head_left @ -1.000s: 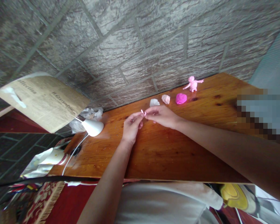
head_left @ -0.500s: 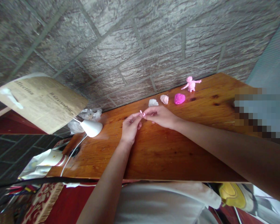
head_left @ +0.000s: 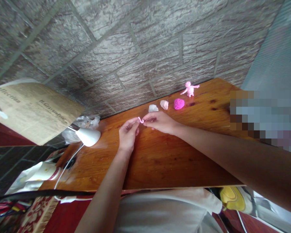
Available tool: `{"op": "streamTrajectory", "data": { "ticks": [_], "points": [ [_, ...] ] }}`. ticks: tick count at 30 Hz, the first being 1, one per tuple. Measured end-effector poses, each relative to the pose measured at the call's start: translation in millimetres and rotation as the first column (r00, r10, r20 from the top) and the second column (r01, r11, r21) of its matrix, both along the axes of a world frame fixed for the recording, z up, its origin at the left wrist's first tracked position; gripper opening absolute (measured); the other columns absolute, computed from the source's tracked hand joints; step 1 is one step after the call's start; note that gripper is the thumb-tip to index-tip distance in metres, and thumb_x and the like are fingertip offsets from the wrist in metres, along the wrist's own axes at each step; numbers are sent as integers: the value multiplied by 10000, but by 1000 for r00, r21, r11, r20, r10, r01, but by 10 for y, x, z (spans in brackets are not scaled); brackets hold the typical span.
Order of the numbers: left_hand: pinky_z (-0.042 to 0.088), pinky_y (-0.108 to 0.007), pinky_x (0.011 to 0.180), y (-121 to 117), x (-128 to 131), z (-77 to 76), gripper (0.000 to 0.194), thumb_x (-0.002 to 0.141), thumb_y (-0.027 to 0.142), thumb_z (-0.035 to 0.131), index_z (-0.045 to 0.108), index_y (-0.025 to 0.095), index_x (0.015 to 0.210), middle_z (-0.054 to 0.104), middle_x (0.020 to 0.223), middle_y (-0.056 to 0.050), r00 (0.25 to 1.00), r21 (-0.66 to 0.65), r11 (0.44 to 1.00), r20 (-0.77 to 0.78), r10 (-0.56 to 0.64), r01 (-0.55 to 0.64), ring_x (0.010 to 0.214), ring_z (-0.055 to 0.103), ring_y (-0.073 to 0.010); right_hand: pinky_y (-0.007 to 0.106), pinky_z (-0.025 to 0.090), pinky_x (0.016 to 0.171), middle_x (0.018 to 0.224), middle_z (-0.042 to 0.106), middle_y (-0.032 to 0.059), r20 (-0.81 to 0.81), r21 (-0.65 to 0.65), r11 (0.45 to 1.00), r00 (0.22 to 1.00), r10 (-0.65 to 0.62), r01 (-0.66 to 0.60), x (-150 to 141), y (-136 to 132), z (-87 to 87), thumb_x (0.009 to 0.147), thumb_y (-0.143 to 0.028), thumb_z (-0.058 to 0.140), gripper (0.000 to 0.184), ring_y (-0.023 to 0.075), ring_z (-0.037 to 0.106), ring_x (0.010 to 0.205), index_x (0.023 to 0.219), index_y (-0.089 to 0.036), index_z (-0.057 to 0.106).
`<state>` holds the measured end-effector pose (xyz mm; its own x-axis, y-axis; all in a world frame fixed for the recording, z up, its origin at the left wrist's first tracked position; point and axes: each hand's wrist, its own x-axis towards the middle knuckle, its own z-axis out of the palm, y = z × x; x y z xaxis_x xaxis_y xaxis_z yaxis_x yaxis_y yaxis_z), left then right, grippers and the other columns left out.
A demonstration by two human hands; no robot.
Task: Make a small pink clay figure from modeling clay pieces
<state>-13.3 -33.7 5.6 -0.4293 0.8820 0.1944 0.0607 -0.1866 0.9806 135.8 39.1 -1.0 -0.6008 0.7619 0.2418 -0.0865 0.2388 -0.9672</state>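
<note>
Above the wooden table (head_left: 174,161), my left hand (head_left: 127,134) and my right hand (head_left: 159,122) meet fingertip to fingertip. Between them they pinch a small pink clay strip (head_left: 141,120), now bent into a curl. Behind my right hand lie a white clay lump (head_left: 153,108), a pale pink lump (head_left: 164,104) and a bright magenta lump (head_left: 178,103). A little pink clay figure (head_left: 189,89) with arms outstretched stands by the wall.
A white desk lamp (head_left: 88,136) with its cord sits at the table's left end beside crumpled plastic (head_left: 86,122). A brown paper bag (head_left: 31,110) hangs at the left. A stone-pattern wall (head_left: 135,48) backs the table. A blurred patch covers the right side.
The clay strip has bent from a short stub into a curled hook between my fingertips. Everything has slid slightly left in view as my head turned.
</note>
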Motion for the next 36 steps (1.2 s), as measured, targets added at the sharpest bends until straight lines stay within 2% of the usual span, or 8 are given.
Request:
{"op": "streamTrajectory", "data": {
  "ticks": [3, 7, 13, 20, 24, 32, 36],
  "points": [
    [314, -191, 466, 0, -5, -3, 360, 632, 364, 868, 758, 158, 906, 726, 791, -25, 1000, 3, 1000, 16, 12, -12, 486, 453, -34, 171, 493, 531, 828, 734, 38, -12, -34, 999, 1000, 1, -1, 8, -11, 32, 818, -123, 683, 106, 92, 613, 641, 902, -131, 747],
    [311, -185, 463, -10, -2, -2, 363, 634, 362, 872, 759, 159, 913, 705, 738, -9, 1000, -9, 1000, 3, 12, -12, 483, 449, -34, 181, 495, 529, 870, 746, 58, -9, -62, 998, 1000, -9, 9, 10, -24, 48, 821, -188, 706, 119, 110, 624, 678, 911, -130, 760],
    [321, -196, 463, -6, -15, -25, 374, 627, 366, 870, 759, 164, 922, 693, 727, -3, 999, -13, 1000, 24, -23, 23, 486, 451, -43, 201, 496, 562, 838, 752, 37, -21, -6, 1000, 999, 28, -28, 7, 8, 2, 795, -186, 700, 122, 102, 618, 638, 887, -139, 766],
    [315, -198, 471, -6, -39, -28, 383, 601, 376, 888, 771, 162, 897, 674, 697, 3, 993, -6, 994, 53, -108, 108, 493, 430, -42, 216, 477, 573, 739, 726, 9, 59, 51, 995, 995, 78, -81, 17, 14, -15, 776, -232, 712, 142, 95, 597, 569, 864, -135, 768],
    [315, -194, 480, -16, -27, -11, 392, 597, 383, 898, 773, 163, 896, 680, 733, 2, 991, 0, 994, 75, -107, 107, 503, 430, -35, 224, 482, 594, 755, 729, 16, 82, 48, 997, 995, 61, -65, 25, 2, -9, 794, -230, 688, 155, 99, 610, 577, 876, -127, 769],
    [307, -195, 496, -24, -11, -16, 362, 616, 386, 889, 778, 162, 877, 621, 637, 23, 991, 13, 993, 55, -119, 118, 515, 413, -43, 222, 485, 592, 770, 734, 15, 89, 34, 993, 990, 111, -115, 49, 21, 5, 794, -258, 703, 165, 102, 618, 588, 892, -146, 777],
    [309, -201, 494, -15, -9, -11, 339, 625, 369, 881, 773, 164, 873, 635, 656, 16, 992, 8, 994, 65, -111, 111, 516, 423, -47, 218, 487, 600, 777, 737, 16, 84, 12, 994, 990, 110, -111, 56, 15, 9, 813, -250, 683, 157, 100, 619, 598, 886, -148, 776]
  ]
}}
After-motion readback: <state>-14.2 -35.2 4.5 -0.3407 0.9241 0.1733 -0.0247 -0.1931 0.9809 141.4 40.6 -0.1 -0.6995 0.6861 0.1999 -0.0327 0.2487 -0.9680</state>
